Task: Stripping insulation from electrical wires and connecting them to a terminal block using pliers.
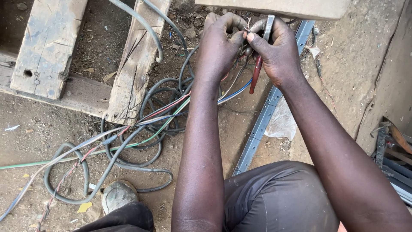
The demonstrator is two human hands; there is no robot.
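Observation:
My left hand [219, 45] and my right hand [277, 51] meet at the top centre, both pinching the bare ends of thin coloured wires [240, 64]. The right hand also grips pliers [257, 71] with red handles, the metal jaws sticking up past the fingers. From the hands, red, green, blue and white wires [163, 114] run down to the left across the dirt. A grey sheathed cable [146, 146] lies coiled on the ground under my left forearm.
Weathered wooden planks [47, 47] lie at the top left, a wooden board [279, 7] above the hands. A grey metal channel [262, 124] runs diagonally across the dirt. A white plastic scrap [282, 122] lies beside it. Scrap metal [392, 159] sits at right; my shoe [118, 194] below.

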